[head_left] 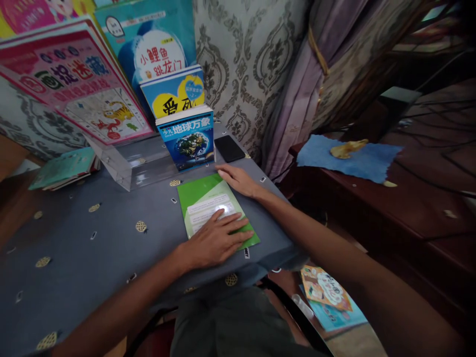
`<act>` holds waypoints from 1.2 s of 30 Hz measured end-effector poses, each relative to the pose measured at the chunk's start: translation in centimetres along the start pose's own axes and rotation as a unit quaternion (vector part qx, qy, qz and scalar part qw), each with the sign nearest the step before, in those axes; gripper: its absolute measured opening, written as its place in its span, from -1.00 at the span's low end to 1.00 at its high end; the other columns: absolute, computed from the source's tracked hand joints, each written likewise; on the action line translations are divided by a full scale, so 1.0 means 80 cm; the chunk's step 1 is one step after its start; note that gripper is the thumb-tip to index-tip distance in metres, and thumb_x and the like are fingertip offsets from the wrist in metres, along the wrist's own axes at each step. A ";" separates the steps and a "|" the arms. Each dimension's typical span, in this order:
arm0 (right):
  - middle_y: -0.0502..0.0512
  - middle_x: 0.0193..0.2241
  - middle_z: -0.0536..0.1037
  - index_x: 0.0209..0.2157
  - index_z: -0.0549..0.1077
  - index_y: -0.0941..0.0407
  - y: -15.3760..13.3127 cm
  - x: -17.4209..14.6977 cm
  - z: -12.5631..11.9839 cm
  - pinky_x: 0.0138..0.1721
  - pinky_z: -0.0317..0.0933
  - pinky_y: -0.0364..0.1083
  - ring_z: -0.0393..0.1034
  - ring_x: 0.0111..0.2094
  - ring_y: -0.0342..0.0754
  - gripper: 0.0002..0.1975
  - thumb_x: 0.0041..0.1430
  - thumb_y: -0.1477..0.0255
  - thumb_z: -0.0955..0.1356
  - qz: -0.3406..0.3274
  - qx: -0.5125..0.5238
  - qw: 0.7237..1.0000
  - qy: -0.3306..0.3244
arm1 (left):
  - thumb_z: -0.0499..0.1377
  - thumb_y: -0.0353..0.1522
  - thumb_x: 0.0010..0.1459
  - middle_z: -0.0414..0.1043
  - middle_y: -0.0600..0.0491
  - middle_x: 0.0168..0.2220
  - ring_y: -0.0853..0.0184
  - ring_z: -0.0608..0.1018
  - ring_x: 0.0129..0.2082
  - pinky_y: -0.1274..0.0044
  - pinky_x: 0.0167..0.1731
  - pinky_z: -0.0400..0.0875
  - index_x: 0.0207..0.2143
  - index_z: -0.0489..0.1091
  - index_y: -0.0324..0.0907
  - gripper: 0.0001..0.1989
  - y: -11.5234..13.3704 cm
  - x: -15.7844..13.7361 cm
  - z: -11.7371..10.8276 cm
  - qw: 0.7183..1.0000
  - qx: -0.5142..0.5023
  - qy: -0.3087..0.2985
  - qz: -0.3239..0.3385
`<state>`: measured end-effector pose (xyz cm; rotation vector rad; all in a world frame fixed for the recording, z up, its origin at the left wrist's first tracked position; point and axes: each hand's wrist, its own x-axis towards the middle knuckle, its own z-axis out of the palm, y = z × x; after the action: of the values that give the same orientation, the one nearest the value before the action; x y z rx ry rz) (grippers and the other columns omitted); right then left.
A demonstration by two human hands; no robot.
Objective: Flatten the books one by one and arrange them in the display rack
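A thin green book [198, 193] with a pale text panel lies flat near the right end of the table. My left hand [217, 239] rests on its lower part, palm down and fingers spread. At the book's upper right corner, my right hand [240, 181] touches the edge with its fingers stretched out. Just beyond stands a small blue book with a globe on its cover [191, 144], in a clear acrylic stand [148, 173]. A black phone [229, 148] lies beyond my right hand.
Behind the blue book stand a yellow-and-blue book [174, 94], a teal picture book [163, 29] and a pink book [82, 82]. Several booklets [67, 166] lie at the left. A blue cloth [320, 153] sits on dark red furniture; more books [330, 297] lie low at the right.
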<state>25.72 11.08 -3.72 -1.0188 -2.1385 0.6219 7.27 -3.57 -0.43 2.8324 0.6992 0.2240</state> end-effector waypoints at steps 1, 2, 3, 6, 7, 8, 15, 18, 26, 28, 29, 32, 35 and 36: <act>0.21 0.06 0.56 0.13 0.42 0.15 -0.001 0.000 0.000 0.12 0.29 0.11 0.45 0.07 0.09 -0.52 0.42 0.18 0.13 0.000 -0.003 1.000 -0.001 | -0.09 -0.27 0.45 0.29 -0.02 0.31 0.20 0.22 0.37 0.12 0.33 0.05 0.24 0.30 -0.05 -0.60 0.001 -0.001 0.000 1.000 0.001 -0.002 -0.001; 0.21 0.06 0.56 0.12 0.42 0.15 -0.001 -0.001 0.000 0.12 0.29 0.11 0.45 0.08 0.09 -0.53 0.42 0.19 0.13 -0.001 -0.005 1.000 -0.001 | -0.10 -0.28 0.44 0.28 -0.01 0.31 0.19 0.21 0.37 0.11 0.33 0.05 0.24 0.30 -0.05 -0.60 0.002 -0.001 -0.001 1.000 0.002 -0.005 0.001; 0.21 0.06 0.56 0.12 0.43 0.15 -0.002 -0.001 0.000 0.12 0.29 0.11 0.45 0.08 0.10 -0.53 0.42 0.20 0.14 -0.002 -0.007 1.000 -0.001 | -0.09 -0.28 0.44 0.27 -0.01 0.32 0.18 0.21 0.37 0.11 0.33 0.05 0.24 0.29 -0.05 -0.60 0.002 -0.001 -0.001 1.000 0.004 -0.007 0.003; 0.19 0.06 0.57 0.13 0.44 0.11 -0.003 -0.002 0.001 0.14 0.28 0.12 0.45 0.08 0.11 -0.54 0.41 0.18 0.15 -0.002 -0.016 1.000 0.000 | -0.07 -0.28 0.43 0.26 0.00 0.33 0.17 0.19 0.38 0.09 0.34 0.02 0.25 0.28 -0.03 -0.60 0.001 -0.002 0.000 1.000 0.010 -0.015 0.005; 0.19 0.07 0.56 0.13 0.44 0.10 -0.004 -0.003 0.002 0.15 0.28 0.14 0.45 0.09 0.12 -0.54 0.41 0.18 0.15 -0.003 -0.021 1.000 -0.001 | -0.06 -0.28 0.43 0.26 0.00 0.33 0.17 0.19 0.38 0.09 0.34 0.02 0.25 0.28 -0.03 -0.60 0.001 -0.002 0.000 1.000 0.011 -0.015 0.003; 0.19 0.08 0.55 0.13 0.44 0.09 -0.004 -0.004 0.004 0.17 0.26 0.15 0.43 0.11 0.13 -0.54 0.40 0.18 0.16 -0.006 -0.028 1.000 -0.003 | -0.05 -0.29 0.42 0.25 0.00 0.33 0.17 0.19 0.38 0.08 0.34 0.01 0.25 0.28 -0.03 -0.60 0.001 -0.002 0.001 1.000 0.010 -0.014 0.000; 0.27 0.26 0.36 0.19 0.37 0.13 -0.011 -0.015 0.013 0.27 0.14 0.25 0.22 0.29 0.21 -0.55 0.34 0.29 0.23 -0.031 -0.108 0.993 -0.037 | -0.08 -0.32 0.43 0.33 0.02 0.28 0.27 0.31 0.32 0.22 0.35 0.06 0.17 0.36 -0.04 -0.63 -0.008 -0.008 0.006 0.999 -0.011 0.029 -0.031; 0.35 0.28 0.32 0.20 0.36 0.17 -0.021 -0.028 0.010 0.25 0.13 0.30 0.20 0.30 0.28 -0.55 0.33 0.36 0.23 -0.010 -0.146 0.989 -0.036 | -0.07 -0.36 0.41 0.37 -0.02 0.25 0.24 0.34 0.29 0.22 0.31 0.16 0.15 0.39 -0.08 -0.63 -0.034 -0.027 0.007 0.992 0.005 0.075 -0.097; 0.31 0.37 0.17 0.35 0.16 0.15 -0.164 -0.123 0.074 0.32 0.10 0.25 0.00 0.39 0.18 -0.41 0.33 0.39 0.27 -0.118 -0.073 0.987 -0.076 | -0.06 -0.28 0.42 0.18 -0.04 0.37 0.22 0.16 0.40 0.19 0.35 0.11 0.29 0.22 -0.09 -0.57 -0.087 -0.080 0.017 0.978 0.031 0.109 -0.174; 0.34 0.40 0.07 0.38 0.10 0.19 -0.203 -0.146 0.097 0.35 0.07 0.21 -0.14 0.43 0.17 -0.32 0.31 0.30 0.32 -0.157 -0.073 0.979 -0.113 | -0.07 -0.28 0.43 0.16 -0.04 0.38 0.23 0.16 0.40 0.20 0.36 0.10 0.29 0.21 -0.09 -0.57 -0.088 -0.080 0.021 0.978 0.039 0.101 -0.178; 0.37 0.40 0.06 0.38 0.08 0.21 -0.216 -0.154 0.105 0.36 0.06 0.21 -0.16 0.44 0.17 -0.29 0.31 0.28 0.33 -0.165 -0.078 0.975 -0.123 | -0.08 -0.28 0.43 0.16 -0.04 0.37 0.23 0.17 0.40 0.19 0.36 0.10 0.28 0.22 -0.09 -0.57 -0.088 -0.078 0.021 0.977 0.044 0.100 -0.183; 0.40 0.39 0.08 0.38 0.07 0.22 -0.226 -0.172 0.110 0.38 -0.02 0.26 -0.16 0.43 0.19 -0.28 0.30 0.29 0.34 -0.142 -0.109 0.976 -0.126 | -0.10 -0.30 0.43 0.18 -0.06 0.36 0.22 0.17 0.40 0.17 0.35 0.10 0.27 0.24 -0.11 -0.58 -0.085 -0.075 0.020 0.977 0.050 0.103 -0.183; 0.41 0.38 0.10 0.40 0.02 0.21 -0.207 -0.188 0.097 0.37 0.01 0.29 -0.13 0.42 0.22 -0.27 0.31 0.34 0.34 -0.112 -0.127 0.980 -0.101 | -0.11 -0.30 0.44 0.19 -0.08 0.36 0.21 0.15 0.40 0.16 0.34 0.11 0.28 0.23 -0.13 -0.57 -0.079 -0.075 0.015 0.977 0.043 0.104 -0.179; 0.40 0.38 0.10 0.41 0.00 0.20 -0.199 -0.195 0.091 0.35 0.03 0.30 -0.12 0.42 0.23 -0.27 0.32 0.35 0.33 -0.102 -0.132 0.982 -0.087 | -0.11 -0.30 0.44 0.19 -0.08 0.36 0.21 0.15 0.40 0.16 0.34 0.11 0.28 0.23 -0.13 -0.57 -0.078 -0.076 0.014 0.977 0.043 0.104 -0.181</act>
<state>19.88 -11.61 -3.85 -0.8911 -2.4902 0.3450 -0.56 -1.26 -3.58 2.7180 1.2780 0.4393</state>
